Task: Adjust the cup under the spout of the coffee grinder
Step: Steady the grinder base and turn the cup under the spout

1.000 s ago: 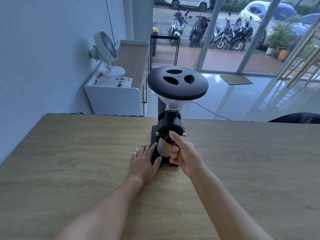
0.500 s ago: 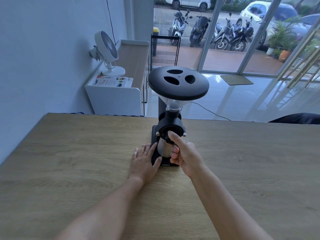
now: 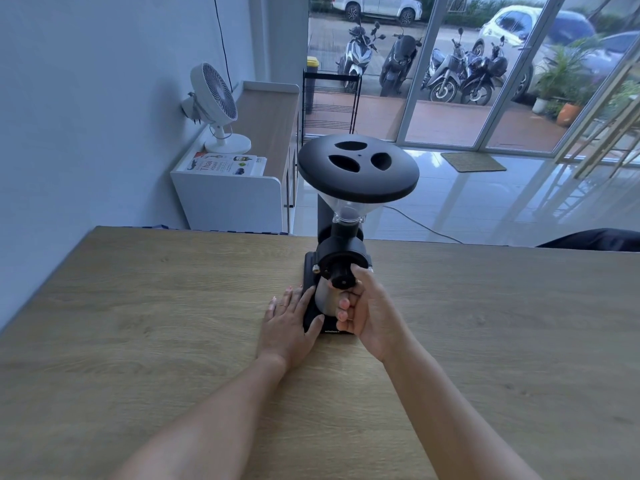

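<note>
Nearest the camera, two bare forearms reach across the wooden table (image 3: 138, 323), whose matte, pale surface shows a long grain. Taking the coffee grinder (image 3: 341, 265) as the landmark: the left hand (image 3: 289, 323) lies flat on the table just left of its base, fingers spread, thumb touching the black base plate's edge. It grips nothing and seems to steady the machine. The right hand (image 3: 372, 315) is curled around the cup (image 3: 325, 299), fingers wrapped over the front, thumb raised beside the round black knob above.

The cup stands on the grinder's base, directly beneath the dark body where the spout should be; the spout itself is hidden. It looks like smooth brushed metal, cylindrical, likely slippery.

To do this step well, the person should probably slide the cup in small nudges, keeping it upright and flat on the plate, while the left hand holds the base still.

Above, a clear funnel hopper carries a broad matte black lid (image 3: 358, 171) with three oval openings. Left of and beyond the grinder, a white fan (image 3: 216, 98) stands on a low cabinet.
</note>
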Action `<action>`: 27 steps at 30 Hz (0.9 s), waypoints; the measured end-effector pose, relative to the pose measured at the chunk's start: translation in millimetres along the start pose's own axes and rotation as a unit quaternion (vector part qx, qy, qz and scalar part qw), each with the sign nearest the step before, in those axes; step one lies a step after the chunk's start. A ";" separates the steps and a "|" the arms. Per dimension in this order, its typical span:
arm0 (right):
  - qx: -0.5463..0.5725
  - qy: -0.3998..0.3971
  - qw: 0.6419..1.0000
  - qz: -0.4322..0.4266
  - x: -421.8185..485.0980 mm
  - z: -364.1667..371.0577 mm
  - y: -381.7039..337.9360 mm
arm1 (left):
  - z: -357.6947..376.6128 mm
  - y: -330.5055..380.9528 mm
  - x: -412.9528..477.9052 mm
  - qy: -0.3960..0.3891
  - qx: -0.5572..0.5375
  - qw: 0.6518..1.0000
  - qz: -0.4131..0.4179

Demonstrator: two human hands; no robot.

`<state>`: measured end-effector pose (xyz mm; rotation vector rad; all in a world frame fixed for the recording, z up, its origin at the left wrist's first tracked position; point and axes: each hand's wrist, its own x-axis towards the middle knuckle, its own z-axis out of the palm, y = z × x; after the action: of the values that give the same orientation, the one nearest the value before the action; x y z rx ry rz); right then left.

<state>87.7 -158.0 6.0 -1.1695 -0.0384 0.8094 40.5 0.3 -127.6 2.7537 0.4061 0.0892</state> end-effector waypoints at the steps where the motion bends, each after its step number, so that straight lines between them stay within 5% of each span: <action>1: 0.007 -0.006 1.000 0.003 0.1 -0.1 0.2 | 0.1 0.0 -0.2 0.000 0.001 1.000 0.000; 27: 0.072 -0.002 0.997 -0.021 8.8 -3.2 5.6 | -3.7 2.1 -2.5 -0.002 0.010 1.000 0.000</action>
<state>92.4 -154.6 -3.2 -1.0282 -0.0079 0.7648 38.3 -1.1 -123.4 2.7738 0.4082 0.0787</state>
